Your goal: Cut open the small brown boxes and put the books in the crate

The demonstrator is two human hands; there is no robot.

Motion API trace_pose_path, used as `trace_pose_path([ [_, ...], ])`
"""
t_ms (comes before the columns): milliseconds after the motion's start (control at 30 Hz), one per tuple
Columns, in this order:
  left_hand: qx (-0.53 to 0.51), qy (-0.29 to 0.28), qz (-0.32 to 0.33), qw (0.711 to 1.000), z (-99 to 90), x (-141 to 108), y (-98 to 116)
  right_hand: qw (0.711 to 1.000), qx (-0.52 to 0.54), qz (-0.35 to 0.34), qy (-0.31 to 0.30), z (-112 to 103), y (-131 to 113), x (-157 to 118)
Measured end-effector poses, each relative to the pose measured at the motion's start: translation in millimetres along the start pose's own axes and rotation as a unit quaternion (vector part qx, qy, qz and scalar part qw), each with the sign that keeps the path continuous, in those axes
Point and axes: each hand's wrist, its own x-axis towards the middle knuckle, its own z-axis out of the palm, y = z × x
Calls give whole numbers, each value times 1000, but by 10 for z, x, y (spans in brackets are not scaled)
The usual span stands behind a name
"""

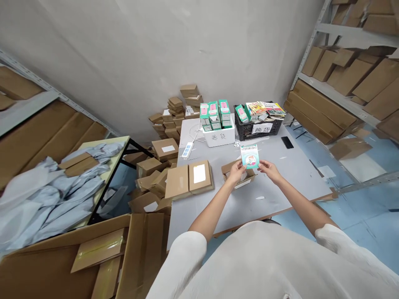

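Between both hands I hold a small green-and-white booklet (250, 157) with a cartoon picture on its cover, tilted up to face me. My left hand (237, 171) pinches its lower left corner, and my right hand (269, 170) grips the lower right edge. Directly beneath and behind my left hand lies an opened small cardboard box (229, 167); its inside is mostly hidden. Left of that, two closed cardboard boxes (177, 182) sit side by side on the grey table (264, 203), one with a white label.
Toward the table's back stand a white bin (220, 138) of green boxes and a black crate (245, 131) with books. A phone (287, 142) lies right, a power strip (187, 150) left. Cardboard boxes (149, 167) pile beside the table; a large open carton (137, 253) is front left.
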Motion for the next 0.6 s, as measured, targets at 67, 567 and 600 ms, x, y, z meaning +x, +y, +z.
trace_pose_path([
  [67, -1, 8, 17, 1000, 112, 118, 14, 999, -25, -27, 2, -112, -21, 129],
  [567, 175, 126, 112, 970, 1123, 1361, 15, 994, -36, -102, -3, -1185, -128, 1471],
  [600, 176, 129, 116, 969, 1165, 1439, 14, 994, -38, -103, -6, -1229, -144, 1556],
])
